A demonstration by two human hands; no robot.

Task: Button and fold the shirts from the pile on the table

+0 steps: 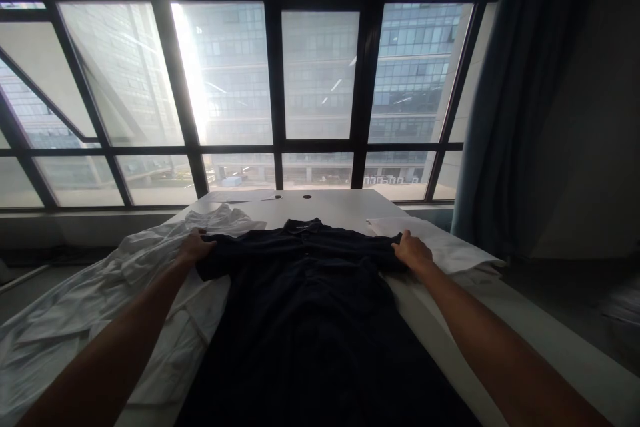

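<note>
1. Left hand (194, 247) rests on the end of the left sleeve of a dark shirt (310, 307), fingers curled down over the cloth edge; whether it truly pinches the fabric or only presses on it cannot be told in the dim light.
2. Right hand (413, 250) sits at the end of the shirt's other sleeve, fingers bent over the cloth in the same way; its hold is equally hard to make out.
3. Both forearms reach forward from the lower corners of the view, spread wide apart with the shirt between them.
4. That dark shirt lies flat on a white surface (340, 203), collar toward the window, sleeves stretched out sideways and its body running down toward the person.
5. Just beside the left hand, a heap of crumpled white cloth (100, 300) spreads over the left part of the surface, touching the shirt's left sleeve and side.
6. Near the right hand, a flat white sheet or folded cloth (445, 247) lies at the right edge, its corner just beyond the shirt's sleeve.
7. Two small dark round holes (307, 197) show in the surface beyond the collar.
8. Behind stands a large window (320, 80) with dark frames, and a dark curtain (515, 93) hangs at the right.
</note>
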